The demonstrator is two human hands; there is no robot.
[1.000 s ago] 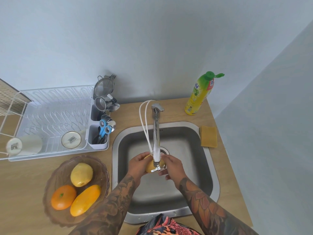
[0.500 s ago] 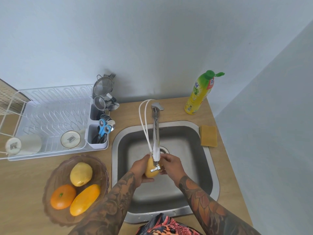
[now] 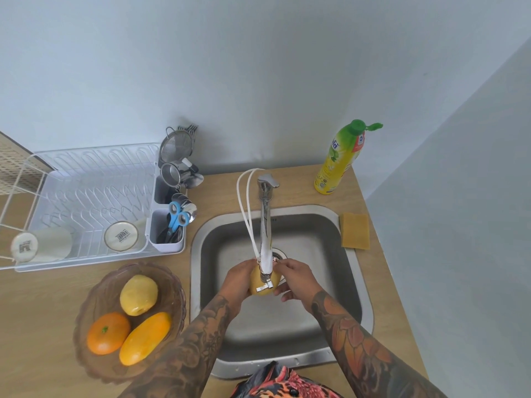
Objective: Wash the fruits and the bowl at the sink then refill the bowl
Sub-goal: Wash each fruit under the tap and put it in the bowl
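Two hands on one fruit over the sink (image 3: 356,282): I see the left hand (image 3: 238,282) cupped around the left side of a yellow fruit (image 3: 260,282), fingers curled onto it, and the right hand (image 3: 293,278) half-closed against its right side, fingertips touching the skin. Fruit sits directly under the end of the faucet (image 3: 265,234), whose spout crosses in front of it, so part of the fruit is hidden from me. Can't tell from this view whether water is running. Two white hoses (image 3: 247,214) run alongside the spout down toward the hands. Drain (image 3: 278,254) shows just behind the right hand. Brown glass bowl (image 3: 92,297) sits on the wooden counter (image 3: 34,326) left of the sink, near the left forearm, holding three fruits: a pale yellow one (image 3: 138,295) at the back, an orange (image 3: 108,333) front left, and an elongated yellow-orange fruit (image 3: 145,338) front right, touching both others. White dish rack (image 3: 83,202) behind the bowl, with two cups (image 3: 40,247) lying on their sides; its utensil caddy (image 3: 168,234) holds blue-handled scissors (image 3: 178,215) and strainers (image 3: 175,150). Dish soap bottle (image 3: 340,159), cap flipped open, stands at the back right corner; yellow sponge (image 3: 355,230) lies flat on the counter just beside the sink's right rim.
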